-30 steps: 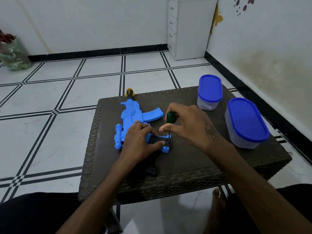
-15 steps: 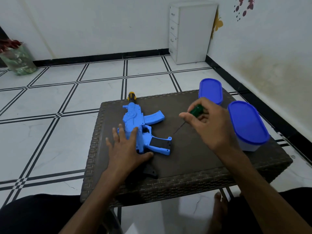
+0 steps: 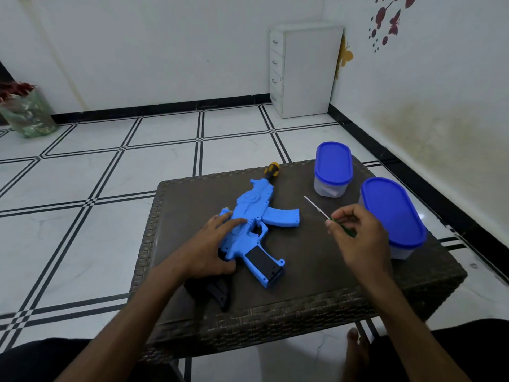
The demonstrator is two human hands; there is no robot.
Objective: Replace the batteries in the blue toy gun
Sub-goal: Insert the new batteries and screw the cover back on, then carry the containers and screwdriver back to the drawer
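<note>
The blue toy gun [image 3: 254, 216] lies flat on the dark wicker table [image 3: 316, 285], muzzle pointing away, its grip with a black panel [image 3: 260, 259] toward me. My left hand [image 3: 209, 244] rests flat on the gun's body with straight fingers, thumb against the rear. My right hand [image 3: 358, 238] hovers right of the gun and holds a green-handled screwdriver [image 3: 319, 209], its thin shaft pointing up and away from the gun. No batteries are visible.
Two clear tubs with blue lids stand at the table's right: a small one [image 3: 333, 168] at the back and a larger one [image 3: 392, 213] close to my right hand. A black piece [image 3: 217, 292] lies near the front edge. A yellow-black tip [image 3: 272, 169] shows beyond the muzzle.
My right hand lifted the screwdriver off the gun's grip and carried it right, turning the shaft away. My left hand let go of the grip and flattened on the gun's body.
</note>
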